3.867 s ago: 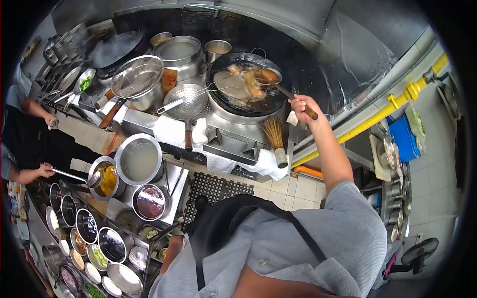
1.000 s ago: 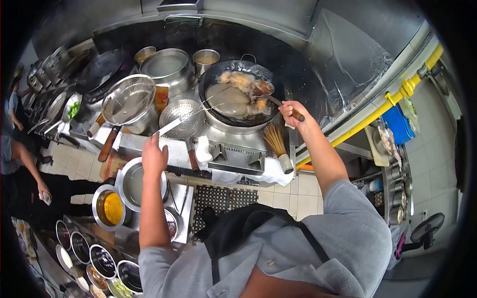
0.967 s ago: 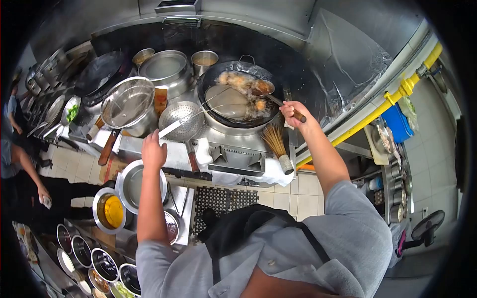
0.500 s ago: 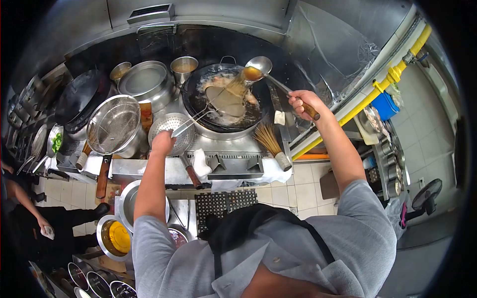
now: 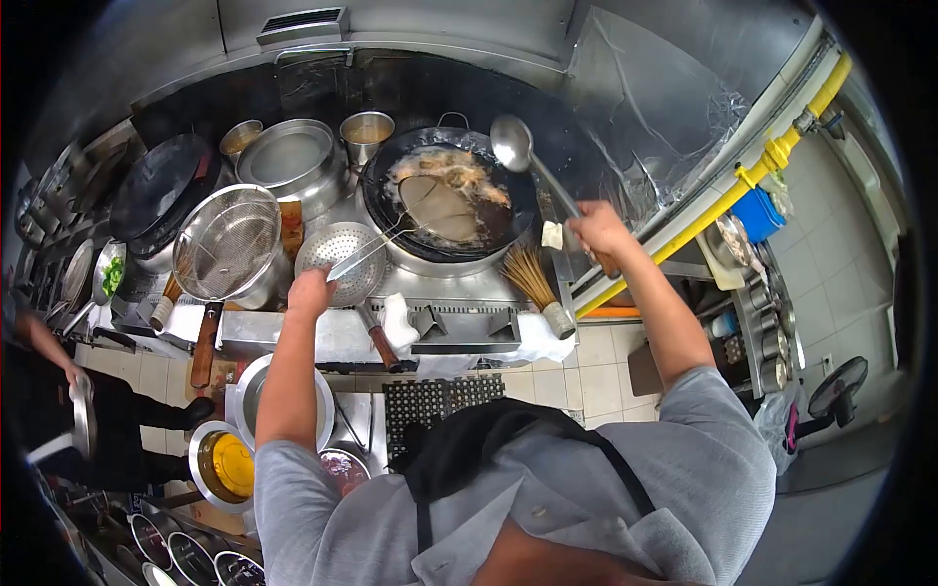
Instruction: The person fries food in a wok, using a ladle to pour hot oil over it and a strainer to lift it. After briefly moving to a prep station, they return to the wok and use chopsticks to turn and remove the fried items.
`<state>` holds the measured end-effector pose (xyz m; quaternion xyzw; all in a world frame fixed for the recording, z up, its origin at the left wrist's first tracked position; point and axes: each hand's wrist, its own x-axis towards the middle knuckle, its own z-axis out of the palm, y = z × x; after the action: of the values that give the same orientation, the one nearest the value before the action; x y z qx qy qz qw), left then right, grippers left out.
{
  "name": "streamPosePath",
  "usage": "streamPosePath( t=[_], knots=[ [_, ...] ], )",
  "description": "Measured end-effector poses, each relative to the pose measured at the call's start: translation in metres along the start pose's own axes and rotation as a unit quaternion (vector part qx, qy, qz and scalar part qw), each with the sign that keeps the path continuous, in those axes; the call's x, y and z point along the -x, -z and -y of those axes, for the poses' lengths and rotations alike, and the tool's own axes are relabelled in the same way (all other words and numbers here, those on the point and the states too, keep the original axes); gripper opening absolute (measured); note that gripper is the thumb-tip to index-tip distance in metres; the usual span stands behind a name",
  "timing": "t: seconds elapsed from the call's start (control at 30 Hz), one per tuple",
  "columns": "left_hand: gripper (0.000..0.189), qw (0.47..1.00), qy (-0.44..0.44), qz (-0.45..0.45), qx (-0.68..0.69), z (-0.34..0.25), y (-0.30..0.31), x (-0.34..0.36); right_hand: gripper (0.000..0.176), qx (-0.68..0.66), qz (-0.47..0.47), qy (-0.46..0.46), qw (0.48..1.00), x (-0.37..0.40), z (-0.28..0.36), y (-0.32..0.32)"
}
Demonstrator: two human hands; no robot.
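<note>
My left hand (image 5: 311,292) is closed around the long metal handle of a mesh skimmer (image 5: 440,210). The skimmer's round head lies in the bubbling oil of a black wok (image 5: 528,210), with pale and orange-brown pieces of food (image 5: 459,176) frying beside it; I cannot make out what they are. In my right hand (image 5: 598,230) is the wooden handle of a steel ladle (image 5: 511,144). The ladle's bowl hangs over the wok's upper right rim, with no liquid visible in it.
Left of the wok are a perforated skimmer (image 5: 342,256), a mesh strainer (image 5: 227,242) on a pot and another wok (image 5: 161,186). A bamboo brush (image 5: 532,278) lies to the right. Beyond runs a yellow pipe (image 5: 723,200). At far left a person's hand (image 5: 76,376) holds a round metal item.
The ladle has tipped; the orange-brown liquid once in it and streaming into the wok no longer shows. My left hand has shifted slightly down. The other person now holds a different item.
</note>
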<state>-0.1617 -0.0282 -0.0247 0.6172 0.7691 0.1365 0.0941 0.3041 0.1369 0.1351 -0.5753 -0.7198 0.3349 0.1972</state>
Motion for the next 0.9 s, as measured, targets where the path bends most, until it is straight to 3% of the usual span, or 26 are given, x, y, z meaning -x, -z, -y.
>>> streamPosePath(
  t=[0.07, 0.13, 0.3, 0.4, 0.47, 0.5, 0.53, 0.57, 0.6, 0.67, 0.8, 0.9],
  knots=[
    [0.043, 1.000, 0.008, -0.001, 0.001, 0.003, 0.006, 0.005, 0.012, -0.062, 0.034, -0.085, 0.994, 0.034, 0.013, -0.010],
    [0.042, 1.000, 0.014, -0.004, 0.001, 0.002, 0.011, 0.009, 0.011, -0.055, 0.054, -0.108, 0.991, 0.050, 0.006, -0.023],
    [0.041, 1.000, 0.009, -0.015, -0.022, -0.011, 0.031, 0.018, 0.019, 0.066, 0.039, -0.048, 0.996, 0.030, -0.036, -0.051],
    [0.039, 1.000, 0.008, -0.023, -0.017, -0.018, 0.037, 0.022, 0.021, 0.075, -0.029, -0.009, 0.997, -0.011, -0.071, -0.074],
    [0.038, 1.000, 0.009, -0.011, -0.024, -0.020, 0.035, 0.022, 0.018, 0.071, -0.026, -0.012, 0.997, -0.028, -0.070, -0.083],
    [0.037, 1.000, 0.008, 0.002, -0.027, -0.021, 0.033, 0.022, 0.013, -0.055, 0.030, -0.096, 0.993, -0.033, -0.063, -0.085],
    [0.037, 1.000, 0.010, -0.001, -0.029, -0.023, 0.030, 0.022, 0.014, -0.180, 0.085, -0.179, 0.963, -0.037, -0.055, -0.083],
    [0.036, 0.999, 0.014, -0.005, -0.037, -0.026, 0.025, 0.024, 0.022, -0.385, 0.169, -0.243, 0.874, -0.042, -0.049, -0.073],
    [0.035, 0.999, 0.019, -0.009, -0.044, -0.031, 0.023, 0.026, 0.022, -0.385, 0.170, -0.241, 0.875, -0.045, -0.045, -0.064],
    [0.034, 0.999, 0.025, -0.001, -0.039, -0.039, 0.021, 0.030, 0.015, -0.682, 0.204, -0.325, 0.622, -0.046, -0.040, -0.051],
    [0.033, 0.999, 0.019, -0.004, -0.028, -0.045, 0.003, 0.027, 0.016, -0.670, 0.213, -0.297, 0.646, -0.028, -0.019, -0.019],
    [0.033, 0.999, 0.029, 0.004, -0.022, -0.050, -0.013, 0.023, 0.015, -0.610, 0.209, -0.260, 0.718, -0.021, -0.003, 0.005]
  ],
)
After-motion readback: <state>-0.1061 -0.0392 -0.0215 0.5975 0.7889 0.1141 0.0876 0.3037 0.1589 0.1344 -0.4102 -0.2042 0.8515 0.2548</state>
